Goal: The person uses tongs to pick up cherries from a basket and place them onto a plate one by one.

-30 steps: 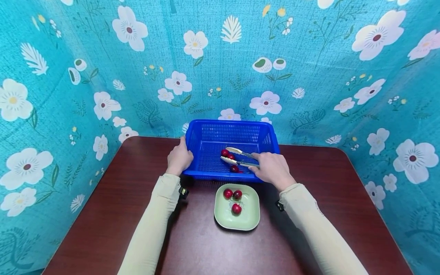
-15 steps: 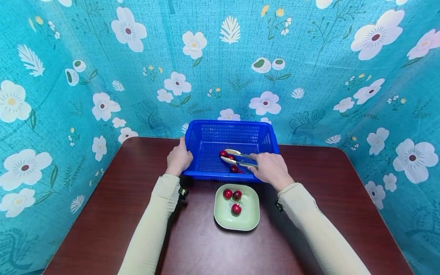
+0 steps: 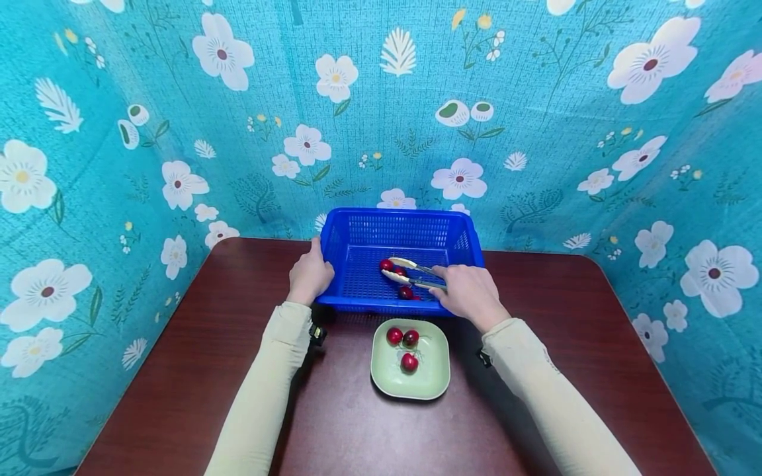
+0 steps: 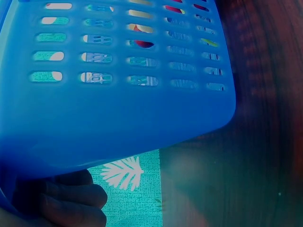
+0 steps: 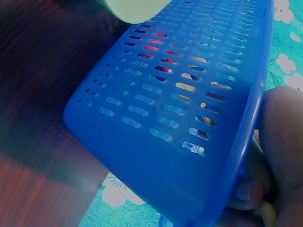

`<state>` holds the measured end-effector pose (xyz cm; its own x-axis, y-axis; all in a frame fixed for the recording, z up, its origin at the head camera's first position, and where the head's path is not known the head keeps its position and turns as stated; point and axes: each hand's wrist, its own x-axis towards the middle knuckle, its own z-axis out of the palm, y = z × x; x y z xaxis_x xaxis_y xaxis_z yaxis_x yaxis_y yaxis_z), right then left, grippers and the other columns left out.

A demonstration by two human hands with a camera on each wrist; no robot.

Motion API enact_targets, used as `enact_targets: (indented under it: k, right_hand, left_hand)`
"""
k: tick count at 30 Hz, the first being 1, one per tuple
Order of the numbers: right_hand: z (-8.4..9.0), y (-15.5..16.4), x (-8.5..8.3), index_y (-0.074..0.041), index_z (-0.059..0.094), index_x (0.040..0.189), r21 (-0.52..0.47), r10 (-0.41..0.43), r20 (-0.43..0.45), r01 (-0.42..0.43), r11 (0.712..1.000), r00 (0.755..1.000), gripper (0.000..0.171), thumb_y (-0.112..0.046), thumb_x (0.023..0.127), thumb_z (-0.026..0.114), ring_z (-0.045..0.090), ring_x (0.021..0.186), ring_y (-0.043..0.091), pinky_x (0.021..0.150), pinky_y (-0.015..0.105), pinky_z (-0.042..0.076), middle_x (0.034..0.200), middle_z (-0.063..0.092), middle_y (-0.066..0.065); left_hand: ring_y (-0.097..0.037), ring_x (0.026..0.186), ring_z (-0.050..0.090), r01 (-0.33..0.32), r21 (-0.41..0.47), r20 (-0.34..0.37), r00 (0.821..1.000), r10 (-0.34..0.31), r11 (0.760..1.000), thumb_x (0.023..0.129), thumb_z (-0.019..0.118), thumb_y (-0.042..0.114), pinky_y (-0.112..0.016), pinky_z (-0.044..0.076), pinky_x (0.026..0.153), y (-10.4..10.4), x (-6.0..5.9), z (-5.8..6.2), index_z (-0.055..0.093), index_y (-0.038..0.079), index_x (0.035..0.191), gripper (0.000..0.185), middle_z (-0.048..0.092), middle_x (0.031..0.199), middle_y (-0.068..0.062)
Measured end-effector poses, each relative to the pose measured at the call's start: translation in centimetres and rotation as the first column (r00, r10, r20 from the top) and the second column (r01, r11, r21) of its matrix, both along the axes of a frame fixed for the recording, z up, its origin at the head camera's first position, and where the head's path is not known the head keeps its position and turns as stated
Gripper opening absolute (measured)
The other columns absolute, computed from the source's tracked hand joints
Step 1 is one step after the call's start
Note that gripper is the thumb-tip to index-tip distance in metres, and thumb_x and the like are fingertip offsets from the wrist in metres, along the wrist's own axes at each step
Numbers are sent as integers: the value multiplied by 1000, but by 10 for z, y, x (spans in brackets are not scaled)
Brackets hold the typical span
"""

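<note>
My left hand (image 3: 311,273) grips the left rim of a blue plastic basket (image 3: 342,303); in the left wrist view its curled fingers (image 4: 78,201) show at that rim. My right hand (image 3: 472,293) reaches over the basket's front right side and holds a pair of tongs (image 3: 396,277) with pale tips and dark arms. The spread tips lie around a red cherry-like fruit (image 3: 399,272) inside the basket. Another such fruit (image 3: 386,264) lies by the far tip, and a darker one (image 3: 405,292) lies nearer the front wall. In the right wrist view, the basket wall (image 5: 142,156) hides much of the tongs.
A pale green square plate (image 3: 411,389) stands in front of the basket with three red fruits (image 3: 409,362) on it. Under both is a dark brown wooden table (image 3: 571,317). A blue floral cloth (image 3: 381,132) hangs right behind the table's back edge and along both sides.
The tongs and right hand have shifted very slightly left, and the fruit by the far tip has moved a little left. The left hand, basket and plate stay where they were.
</note>
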<state>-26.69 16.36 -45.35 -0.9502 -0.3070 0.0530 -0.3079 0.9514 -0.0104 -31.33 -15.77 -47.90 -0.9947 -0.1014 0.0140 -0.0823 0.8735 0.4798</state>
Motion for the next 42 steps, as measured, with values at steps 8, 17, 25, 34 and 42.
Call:
enact_targets:
  k: [8,17,25,34,42]
  right_hand:
    - [-1,0,1,-16,68,138,-5,-4,-19,4,1000,1000,56,-45,91,76,66,75,24,57,34,54,99,77,11]
    - [0,1,3,-16,67,139,-26,-6,-28,5,1000,1000,57,-45,91,77,64,70,22,55,32,53,96,77,11]
    - [-2,3,4,-16,67,139,-33,-2,-42,0,999,999,57,-46,91,76,64,69,21,54,32,52,94,77,10]
    - [-3,4,3,-16,67,139,-40,1,-46,-3,999,999,58,-47,91,75,63,67,21,54,31,51,93,77,10]
    - [-3,3,3,-16,67,140,-42,5,-56,-7,999,998,58,-47,92,75,60,65,19,54,31,51,92,76,10]
  left_hand:
    - [-44,91,72,3,6,-9,1000,-3,1000,101,52,17,-59,56,75,-1,-2,-1,25,7,163,69,71,115,-27]
    - [-43,89,71,8,4,1,1000,-8,1000,101,51,18,-58,56,73,0,-2,-1,23,7,164,70,71,114,-27]
    - [-40,84,71,4,1,16,1000,-4,1000,102,49,18,-55,56,69,0,-2,-2,21,7,165,69,72,110,-25]
    - [-39,83,71,13,9,13,1000,-13,1000,102,51,18,-53,55,67,1,-3,1,21,6,165,70,72,111,-26]
    - [-40,84,71,2,12,15,1000,-3,1000,102,52,18,-55,56,69,1,-2,0,22,8,165,70,71,113,-26]
